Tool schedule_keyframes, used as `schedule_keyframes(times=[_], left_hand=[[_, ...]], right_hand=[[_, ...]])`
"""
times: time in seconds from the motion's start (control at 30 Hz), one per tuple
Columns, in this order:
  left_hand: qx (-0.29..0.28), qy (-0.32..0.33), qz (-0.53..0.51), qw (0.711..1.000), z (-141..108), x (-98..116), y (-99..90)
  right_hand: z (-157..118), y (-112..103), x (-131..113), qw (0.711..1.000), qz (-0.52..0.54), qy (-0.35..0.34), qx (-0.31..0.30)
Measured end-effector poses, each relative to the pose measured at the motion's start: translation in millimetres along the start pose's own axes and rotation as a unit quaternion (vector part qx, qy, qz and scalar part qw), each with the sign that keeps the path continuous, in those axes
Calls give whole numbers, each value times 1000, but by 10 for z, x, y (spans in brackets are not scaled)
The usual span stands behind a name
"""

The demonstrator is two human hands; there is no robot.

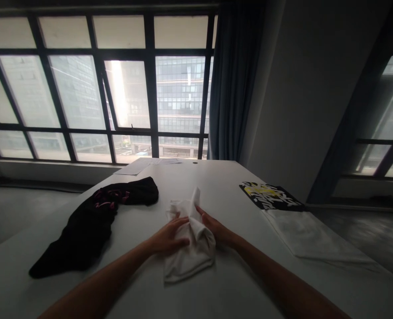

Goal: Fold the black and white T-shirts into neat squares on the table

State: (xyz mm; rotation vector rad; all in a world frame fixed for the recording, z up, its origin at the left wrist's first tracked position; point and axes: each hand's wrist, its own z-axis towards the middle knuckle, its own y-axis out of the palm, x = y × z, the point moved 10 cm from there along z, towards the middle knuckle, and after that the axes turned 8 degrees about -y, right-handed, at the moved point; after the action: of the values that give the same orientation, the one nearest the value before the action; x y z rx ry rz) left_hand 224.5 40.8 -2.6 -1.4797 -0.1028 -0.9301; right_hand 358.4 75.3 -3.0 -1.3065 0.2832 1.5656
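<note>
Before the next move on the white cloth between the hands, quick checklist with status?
1. Left grip touching the white cloth: ok.
2. Right grip touching its right side: ok.
3. Firmness of either hold: cannot tell.
4. White cloth smooth: not ok, it is creased and a narrow end sticks out on the far side.
5. Black garment apart from it, to the left: ok.
6. Patterned black item apart from the right grip: ok.

rumpled black garment point(83, 230) with pink print over left, black-white-yellow patterned piece point(270, 196) off right, flat white material point(312, 235) touching it, papers point(133, 167) at the table's point(213, 179) far end, blue curtain point(231, 88) beside windows point(179, 93)
</note>
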Motion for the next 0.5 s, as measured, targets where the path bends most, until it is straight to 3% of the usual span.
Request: schedule_keyframes(times=[0.1,0.17,0.27,0.33,0.37,0.47,0.5], left_hand=[[-72,135,8,988,-119,402,100],[-70,138,31,987,-137,437,84],[-27,82,40,995,-95,315,-45],[51,33,26,998,-70,190,-298],[116,4,10,993,-82,110,-508],[348,-76,-54,933,-328,-163,-1245],[397,-89,-68,911,-426,-235,-1425]], right_hand=[[-18,80,11,996,91,-1,0],[-23,23,27,998,62,7,22],[-8,-162,-61,997,-27,4,75],[8,-314,-217,991,-77,-12,110],[8,-418,-308,986,-99,-21,135],[-64,-871,-535,957,-142,-27,253],[-111,-1036,-571,945,-144,-23,292]])
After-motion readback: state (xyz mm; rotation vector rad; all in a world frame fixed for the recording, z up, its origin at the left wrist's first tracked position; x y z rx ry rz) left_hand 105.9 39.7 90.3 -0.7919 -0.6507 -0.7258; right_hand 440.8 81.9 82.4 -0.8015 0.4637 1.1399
